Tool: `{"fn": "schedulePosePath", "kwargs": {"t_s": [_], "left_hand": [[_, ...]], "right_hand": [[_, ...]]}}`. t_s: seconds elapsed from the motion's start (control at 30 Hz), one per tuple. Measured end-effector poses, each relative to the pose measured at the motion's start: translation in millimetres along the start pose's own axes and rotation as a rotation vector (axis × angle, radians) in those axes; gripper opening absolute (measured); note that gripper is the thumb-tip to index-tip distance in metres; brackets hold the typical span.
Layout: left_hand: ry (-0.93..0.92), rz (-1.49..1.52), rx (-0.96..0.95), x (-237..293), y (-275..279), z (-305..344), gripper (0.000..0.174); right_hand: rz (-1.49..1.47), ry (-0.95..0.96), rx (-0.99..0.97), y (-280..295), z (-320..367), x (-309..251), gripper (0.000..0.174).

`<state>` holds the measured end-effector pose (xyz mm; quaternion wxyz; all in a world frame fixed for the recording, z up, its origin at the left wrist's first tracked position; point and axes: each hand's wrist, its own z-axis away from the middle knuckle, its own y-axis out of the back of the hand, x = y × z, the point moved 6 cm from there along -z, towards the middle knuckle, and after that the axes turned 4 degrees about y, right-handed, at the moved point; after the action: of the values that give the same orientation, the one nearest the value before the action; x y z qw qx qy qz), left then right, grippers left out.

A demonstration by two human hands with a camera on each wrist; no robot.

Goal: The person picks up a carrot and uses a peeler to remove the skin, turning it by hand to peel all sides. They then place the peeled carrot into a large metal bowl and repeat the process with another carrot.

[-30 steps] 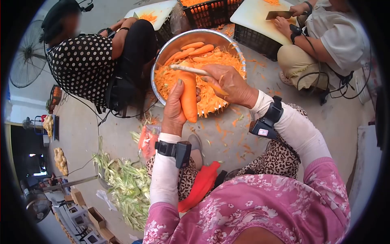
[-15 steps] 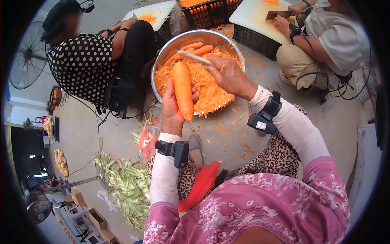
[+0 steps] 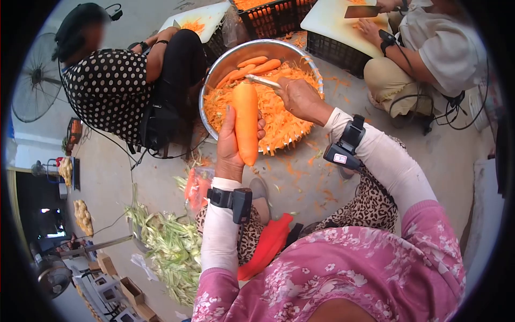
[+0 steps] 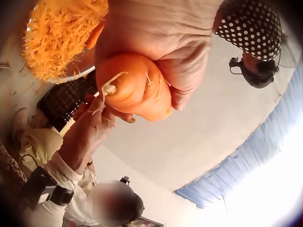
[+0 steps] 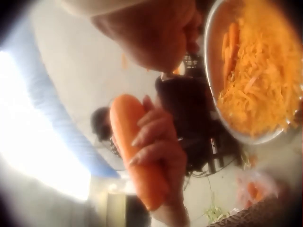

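My left hand (image 3: 229, 140) grips a large orange carrot (image 3: 246, 126), fingers wrapped round its side and thumb along the other. In the left wrist view the carrot's stem end (image 4: 110, 89) points toward the camera. My right hand (image 3: 301, 100) holds a slim, pale peeler (image 3: 263, 81), its tip close by the carrot's upper end. Behind both hands stands a metal basin (image 3: 203, 110) full of carrot peelings (image 3: 281, 126), with several whole carrots (image 3: 265, 66) lying at its far side. The right wrist view is blurred and hides the peeler.
Two people sit across from me at cutting boards (image 3: 330, 24) laid on black crates (image 3: 335, 53); the right one holds a cleaver (image 3: 362, 12). Corn husks (image 3: 171, 244) and a bag of carrots (image 3: 197, 188) lie at my left. Peelings litter the floor.
The peeler has come off the carrot's upper part, lifted, then dropped again near its top end. The left hand has turned the carrot a little more upright.
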<state>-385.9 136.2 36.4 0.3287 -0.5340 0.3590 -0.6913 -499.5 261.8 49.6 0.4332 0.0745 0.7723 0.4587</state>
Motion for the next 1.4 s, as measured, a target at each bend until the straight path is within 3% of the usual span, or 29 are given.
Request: {"fn": "schedulePosePath", "kwargs": {"t_s": [0.2,0.3,0.4,0.53,0.63,0.73,0.93,1.07,1.3,1.4], "left_hand": [[-0.046,0.026,0.047,5,3,-1,0.056],[-0.042,0.067,0.058,5,2,0,0.057],[0.004,0.170,0.027,2,8,-3,0.058],[0.046,0.206,0.005,-2,6,-1,0.055],[0.000,0.022,-0.049,-1,-11,3,0.054],[-0.058,0.093,0.105,5,4,-1,0.054],[-0.092,0.070,0.116,7,11,-3,0.049],[-0.154,0.004,0.190,11,14,-2,0.055],[-0.017,0.171,-0.054,7,-3,3,0.051],[0.015,0.171,-0.153,5,-12,4,0.053]], "right_hand": [[-0.195,0.124,0.135,15,9,-29,0.016],[-0.249,0.395,0.202,15,21,-51,0.015],[-0.208,0.466,0.209,6,29,-57,0.011],[-0.114,0.337,0.215,11,13,-34,0.011],[0.056,0.041,0.035,-1,1,-3,0.012],[-0.070,0.131,0.136,10,1,-15,0.012],[-0.299,0.388,0.241,17,24,-55,0.011],[-0.230,0.468,0.231,11,31,-63,0.012],[-0.103,0.462,0.211,15,24,-57,0.011],[-0.066,0.317,0.223,20,4,-24,0.014]]}}
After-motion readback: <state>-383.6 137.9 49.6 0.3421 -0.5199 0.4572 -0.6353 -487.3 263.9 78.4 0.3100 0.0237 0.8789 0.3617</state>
